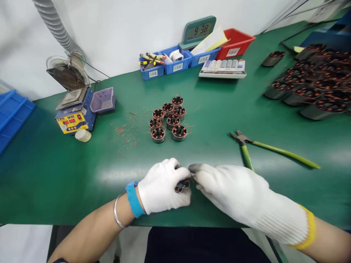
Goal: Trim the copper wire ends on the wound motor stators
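Note:
Both my hands wear white knit gloves near the front edge of the green table (pixel 68 182). My left hand (pixel 163 186) is closed around a small motor stator with copper windings (pixel 182 186), mostly hidden by the fingers. My right hand (pixel 230 190) reaches in from the right, its fingertips pinched at the stator's side, probably on a thin wire that I cannot make out. A cluster of several similar wound stators (pixel 170 118) stands in the middle of the table beyond my hands.
Green-handled cutters (pixel 246 146) lie to the right. Copper wire scraps (pixel 127 133) litter the middle left. A solder pot station (pixel 74 117) and fume hose (pixel 59 29) sit at left. Blue bins (pixel 164 65), red bin (pixel 236 44), calculator (pixel 222 68), clock (pixel 199 31) at back. Many stators (pixel 315 84) at right.

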A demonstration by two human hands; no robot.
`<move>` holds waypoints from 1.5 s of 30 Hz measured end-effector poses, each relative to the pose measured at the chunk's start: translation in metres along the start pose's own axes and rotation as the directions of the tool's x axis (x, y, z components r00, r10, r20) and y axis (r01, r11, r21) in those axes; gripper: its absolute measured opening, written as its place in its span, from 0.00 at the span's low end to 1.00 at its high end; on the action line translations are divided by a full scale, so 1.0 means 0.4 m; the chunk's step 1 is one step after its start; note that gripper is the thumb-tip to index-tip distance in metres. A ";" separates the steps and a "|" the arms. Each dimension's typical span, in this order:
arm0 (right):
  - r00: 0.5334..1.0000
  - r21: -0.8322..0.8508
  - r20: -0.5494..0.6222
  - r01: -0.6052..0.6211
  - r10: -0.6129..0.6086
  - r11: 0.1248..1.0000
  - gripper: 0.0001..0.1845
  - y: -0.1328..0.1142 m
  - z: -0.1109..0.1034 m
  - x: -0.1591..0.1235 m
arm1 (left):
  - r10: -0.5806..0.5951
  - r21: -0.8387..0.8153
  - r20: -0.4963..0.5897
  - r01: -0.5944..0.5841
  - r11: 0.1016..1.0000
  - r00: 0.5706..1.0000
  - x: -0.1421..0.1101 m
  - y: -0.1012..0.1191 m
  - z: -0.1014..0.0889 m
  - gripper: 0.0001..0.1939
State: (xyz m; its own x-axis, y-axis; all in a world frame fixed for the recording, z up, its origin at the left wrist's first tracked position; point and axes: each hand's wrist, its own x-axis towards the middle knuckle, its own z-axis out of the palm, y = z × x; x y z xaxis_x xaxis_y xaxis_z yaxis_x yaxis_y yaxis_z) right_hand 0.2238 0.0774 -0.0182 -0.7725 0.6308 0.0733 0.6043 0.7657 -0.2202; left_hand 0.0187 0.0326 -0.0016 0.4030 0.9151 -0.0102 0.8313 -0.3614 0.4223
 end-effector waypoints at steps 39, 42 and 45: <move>0.908 0.414 0.353 -0.368 0.225 0.833 0.07 -0.025 -0.041 0.099 | -0.066 0.057 -0.340 0.090 0.994 0.938 -0.040 0.027 0.072 0.11; 0.911 0.422 0.352 -0.360 0.216 0.832 0.06 -0.022 -0.035 0.105 | -0.057 0.035 -0.392 0.077 0.996 0.918 -0.034 0.020 0.076 0.08; 0.909 0.433 0.361 -0.361 0.208 0.825 0.06 -0.024 -0.039 0.109 | -0.037 0.049 -0.412 0.062 0.997 0.910 -0.028 0.012 0.080 0.07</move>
State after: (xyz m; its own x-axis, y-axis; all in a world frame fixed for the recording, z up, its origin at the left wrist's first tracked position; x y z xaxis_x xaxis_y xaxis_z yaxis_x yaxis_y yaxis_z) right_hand 0.1872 0.0995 0.0024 -0.6466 0.6875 -0.3305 0.6935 0.3495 -0.6299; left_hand 0.0303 0.0148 -0.0284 0.1788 0.9200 0.3487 0.8725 -0.3121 0.3760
